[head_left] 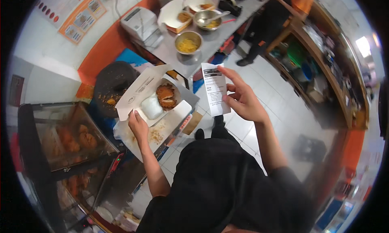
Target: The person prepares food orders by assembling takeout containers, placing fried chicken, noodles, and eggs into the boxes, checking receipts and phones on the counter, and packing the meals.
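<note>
Presently: left hand [139, 127], grip clasping open carton [139, 87] with breaded piece [166, 97], white bundle [152, 106]; right hand [244, 102], grip pinching printed paper slip [215, 89].

Top [223, 180] black, loose, softly creased. Right sleeve [289, 188] short, same black, at 3 o'clock from middle of top; left sleeve [153, 212] matching, at 8 o'clock. Forearms [272, 146] bare, slim. Left hand [138, 125] and right hand [245, 101] bare. Trouser leg [222, 132] dark, at 12 o'clock. Shoe [199, 134] dark, toe rounded, at 11 o'clock; finish unclear.
</note>
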Motion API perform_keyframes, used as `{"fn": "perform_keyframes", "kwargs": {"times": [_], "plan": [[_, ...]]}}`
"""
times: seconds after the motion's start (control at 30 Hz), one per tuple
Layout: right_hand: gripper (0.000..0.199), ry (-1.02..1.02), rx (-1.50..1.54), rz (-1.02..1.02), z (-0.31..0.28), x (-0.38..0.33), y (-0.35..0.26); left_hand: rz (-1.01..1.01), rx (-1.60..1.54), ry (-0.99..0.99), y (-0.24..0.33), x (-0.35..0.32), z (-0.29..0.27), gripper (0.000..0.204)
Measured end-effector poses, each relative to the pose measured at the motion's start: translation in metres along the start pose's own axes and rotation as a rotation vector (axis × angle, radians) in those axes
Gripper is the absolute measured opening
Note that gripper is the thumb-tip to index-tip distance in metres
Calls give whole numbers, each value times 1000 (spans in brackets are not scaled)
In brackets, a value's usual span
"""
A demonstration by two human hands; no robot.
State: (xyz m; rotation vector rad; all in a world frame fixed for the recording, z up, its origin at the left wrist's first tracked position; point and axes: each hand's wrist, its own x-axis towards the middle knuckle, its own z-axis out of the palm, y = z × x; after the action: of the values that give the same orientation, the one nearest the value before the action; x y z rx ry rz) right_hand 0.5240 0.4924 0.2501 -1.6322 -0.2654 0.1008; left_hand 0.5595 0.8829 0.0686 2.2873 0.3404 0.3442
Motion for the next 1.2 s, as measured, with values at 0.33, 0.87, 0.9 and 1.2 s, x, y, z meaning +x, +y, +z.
{"fn": "perform_keyframes", "kwargs": {"times": [0.33, 0.87, 0.9, 1.2], "plan": [[83, -406, -246, -125, 15, 240, 315, -327, 280, 261, -6, 25, 55, 32], [67, -379, -372, 60, -60, 317, 370, -286, 165, 176, 17, 176, 190, 28], [60, -453, -407, 155, -59, 320, 369, -242, 134, 189, 2, 187, 200, 29], [31, -208, -809, -8, -14, 315, 366, -147, 91, 137, 9, 240, 266, 30]]}}
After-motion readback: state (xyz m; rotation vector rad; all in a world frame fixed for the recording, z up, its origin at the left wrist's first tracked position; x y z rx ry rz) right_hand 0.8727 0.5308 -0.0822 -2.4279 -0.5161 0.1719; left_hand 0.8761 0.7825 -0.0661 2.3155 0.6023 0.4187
